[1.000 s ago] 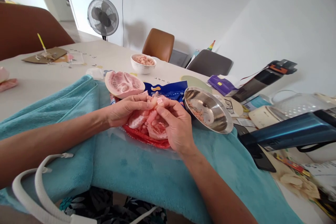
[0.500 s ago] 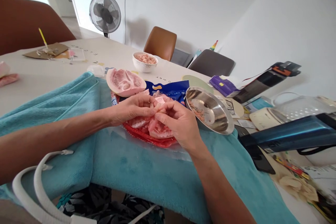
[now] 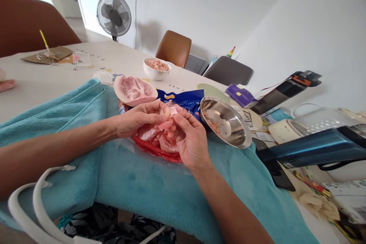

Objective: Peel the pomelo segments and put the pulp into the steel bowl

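Note:
My left hand (image 3: 143, 117) pinches a piece of pink pomelo flesh (image 3: 166, 124) between thumb and fingers. Close against it, my right hand (image 3: 193, 137) grips the same piece from the other side, its fingertips curled inward. Both hands are over a red and blue plastic bag (image 3: 157, 154), which holds pink pomelo peel and membrane (image 3: 148, 132). Behind my left hand lies a hollowed pomelo rind half (image 3: 135, 89) with a pink inside. To the right, a steel bowl (image 3: 225, 122) with small bits in it leans at a tilt.
A white bowl (image 3: 156, 69) heaped with pink pulp stands farther back. A teal towel (image 3: 160, 190) covers the near table edge. Right of the steel bowl are a blue bottle (image 3: 317, 145), a phone (image 3: 274, 171) and a purple packet (image 3: 241, 95). White cables (image 3: 42, 202) hang at lower left.
My right hand has turned, its fingers now curling further under, and a pink piece shows more plainly between my hands. The view has shifted slightly.

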`<state>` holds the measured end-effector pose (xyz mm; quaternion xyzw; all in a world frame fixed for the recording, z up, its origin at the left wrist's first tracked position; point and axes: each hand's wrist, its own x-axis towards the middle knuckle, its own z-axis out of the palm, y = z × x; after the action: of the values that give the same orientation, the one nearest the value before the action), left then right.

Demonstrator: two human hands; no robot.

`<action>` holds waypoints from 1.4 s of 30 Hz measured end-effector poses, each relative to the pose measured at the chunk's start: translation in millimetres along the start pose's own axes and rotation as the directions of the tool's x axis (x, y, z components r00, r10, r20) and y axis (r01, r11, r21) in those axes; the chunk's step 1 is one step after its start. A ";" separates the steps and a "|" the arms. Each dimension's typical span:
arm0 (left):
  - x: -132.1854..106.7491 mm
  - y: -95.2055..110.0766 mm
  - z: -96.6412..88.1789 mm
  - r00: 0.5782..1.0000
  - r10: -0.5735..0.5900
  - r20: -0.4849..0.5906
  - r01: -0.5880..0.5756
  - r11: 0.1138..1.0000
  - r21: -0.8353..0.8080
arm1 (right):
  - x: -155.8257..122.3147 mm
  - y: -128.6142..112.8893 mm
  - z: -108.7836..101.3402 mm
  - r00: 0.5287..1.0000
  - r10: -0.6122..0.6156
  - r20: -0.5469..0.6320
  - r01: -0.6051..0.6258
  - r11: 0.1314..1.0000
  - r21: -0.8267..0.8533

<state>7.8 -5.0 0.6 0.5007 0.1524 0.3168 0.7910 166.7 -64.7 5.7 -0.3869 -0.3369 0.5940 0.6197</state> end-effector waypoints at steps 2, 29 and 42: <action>-0.3 1.1 0.1 1.000 -0.001 -0.006 0.001 0.999 0.032 | 0.0 0.1 -0.4 1.000 0.023 0.003 -0.023 0.999 0.036; -1.3 11.1 16.3 0.975 -0.052 -0.215 0.125 0.931 0.343 | -3.7 -4.9 2.8 0.996 -0.071 0.061 0.079 0.986 -0.145; -0.9 13.7 4.3 0.974 -0.020 -0.225 0.086 0.955 0.285 | 1.2 -15.9 -10.8 0.978 0.170 0.118 -0.163 0.984 -0.065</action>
<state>4.8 -4.5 14.7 0.5697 0.2976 0.3227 0.6948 183.8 -64.3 14.5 -0.3932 -0.3568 0.6572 0.5349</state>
